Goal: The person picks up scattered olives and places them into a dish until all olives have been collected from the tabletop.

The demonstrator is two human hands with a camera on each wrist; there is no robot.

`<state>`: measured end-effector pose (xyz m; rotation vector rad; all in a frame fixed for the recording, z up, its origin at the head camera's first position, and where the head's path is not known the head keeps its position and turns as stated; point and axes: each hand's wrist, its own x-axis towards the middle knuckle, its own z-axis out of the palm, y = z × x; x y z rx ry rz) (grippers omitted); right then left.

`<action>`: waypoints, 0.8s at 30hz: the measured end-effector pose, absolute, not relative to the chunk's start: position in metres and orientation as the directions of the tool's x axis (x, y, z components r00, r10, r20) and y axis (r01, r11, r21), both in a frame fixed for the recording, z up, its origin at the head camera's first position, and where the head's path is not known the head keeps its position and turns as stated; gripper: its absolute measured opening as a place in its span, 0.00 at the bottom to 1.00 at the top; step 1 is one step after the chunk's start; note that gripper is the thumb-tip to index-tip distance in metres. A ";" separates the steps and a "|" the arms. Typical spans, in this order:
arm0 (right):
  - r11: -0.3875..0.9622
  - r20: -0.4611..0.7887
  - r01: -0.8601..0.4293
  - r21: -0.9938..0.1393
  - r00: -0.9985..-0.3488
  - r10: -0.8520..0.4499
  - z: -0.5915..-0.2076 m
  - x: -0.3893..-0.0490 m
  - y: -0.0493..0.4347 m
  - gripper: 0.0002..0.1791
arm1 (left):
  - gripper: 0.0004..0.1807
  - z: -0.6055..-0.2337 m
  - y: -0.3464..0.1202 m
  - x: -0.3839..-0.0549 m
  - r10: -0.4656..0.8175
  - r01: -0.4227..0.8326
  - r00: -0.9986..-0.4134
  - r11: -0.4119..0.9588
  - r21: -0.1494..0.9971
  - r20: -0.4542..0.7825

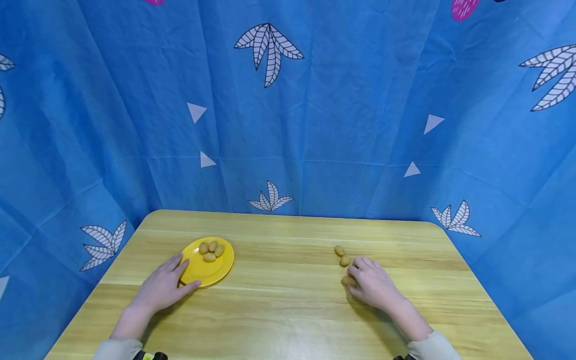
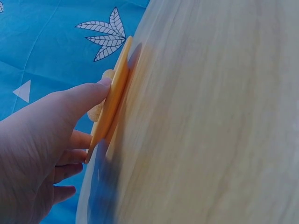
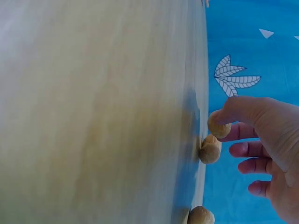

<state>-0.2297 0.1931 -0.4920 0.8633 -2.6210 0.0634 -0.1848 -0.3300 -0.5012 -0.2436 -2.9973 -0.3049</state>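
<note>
At the left, a yellow plate bears several small tan potatoes. My left hand holds the plate's left and near rim, its thumb on the near edge and its fingers spread along the side. In the left wrist view the plate is seen edge-on beside the thumb. Over at the right, my right hand pinches a small potato between thumb and index finger. Two more potatoes lie just beyond its fingertips. Another potato shows low in the right wrist view.
The wooden table has rounded far corners. A blue curtain with leaf and triangle prints hangs behind it and along both sides. Bare wood lies between the plate and the right hand.
</note>
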 end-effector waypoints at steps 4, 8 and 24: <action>0.799 0.384 -0.596 0.081 -0.721 -0.577 -0.489 -0.230 0.189 0.13 | 0.47 -0.502 -0.331 -0.186 0.148 0.172 -0.980 0.966 0.191 0.133; 0.781 0.404 -0.618 0.094 -0.693 -0.597 -0.485 -0.232 0.184 0.13 | 0.47 -0.502 -0.331 -0.185 0.149 0.172 -0.980 0.966 0.191 0.131; 0.707 0.463 -0.689 0.160 -0.581 -0.670 -0.466 -0.243 0.154 0.09 | 0.47 -0.501 -0.329 -0.185 0.143 0.165 -0.981 0.969 0.185 0.130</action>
